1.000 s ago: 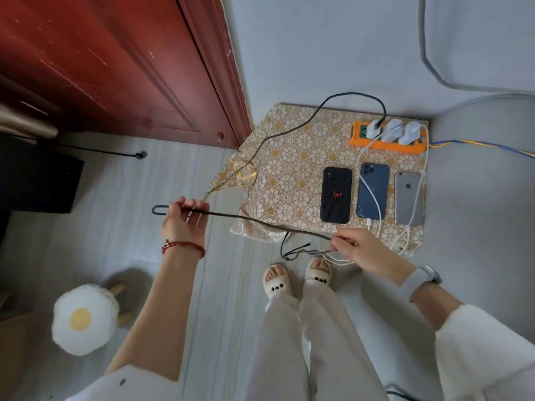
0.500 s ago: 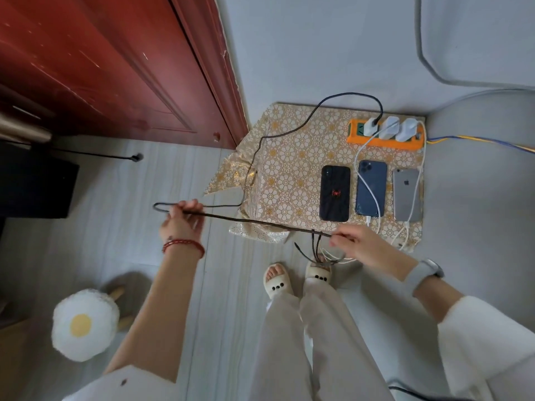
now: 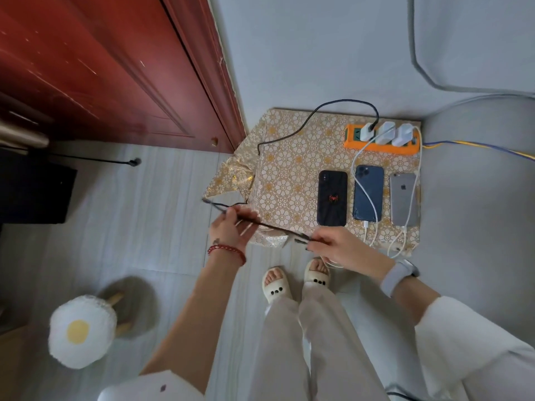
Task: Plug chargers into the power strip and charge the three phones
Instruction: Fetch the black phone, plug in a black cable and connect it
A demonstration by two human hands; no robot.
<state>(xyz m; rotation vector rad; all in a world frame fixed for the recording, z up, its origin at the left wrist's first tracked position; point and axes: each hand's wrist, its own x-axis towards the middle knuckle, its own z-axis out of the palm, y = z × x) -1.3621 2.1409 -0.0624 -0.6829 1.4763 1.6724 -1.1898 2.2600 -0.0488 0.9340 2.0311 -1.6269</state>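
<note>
An orange power strip (image 3: 354,140) lies at the back of a gold patterned cloth (image 3: 289,157) with three white chargers (image 3: 385,133) plugged in. In front of it lie a black phone (image 3: 332,198), a blue phone (image 3: 368,196) and a grey phone (image 3: 404,199). White cables run to the blue and grey phones. A black cable (image 3: 289,131) runs from the left charger across the cloth to my hands. My left hand (image 3: 231,227) and my right hand (image 3: 338,246) hold a stretch of it taut in front of the black phone.
A red wooden door (image 3: 115,68) stands at the left and a grey wall behind the cloth. A fried-egg cushion stool (image 3: 81,328) sits on the floor at the lower left. A blue and yellow wire (image 3: 477,147) leads off right. My slippered feet (image 3: 295,282) stand just before the cloth.
My left hand has moved right toward my right hand, shortening the stretch of black cable between them. The loose loops near my right hand are drawn in.
</note>
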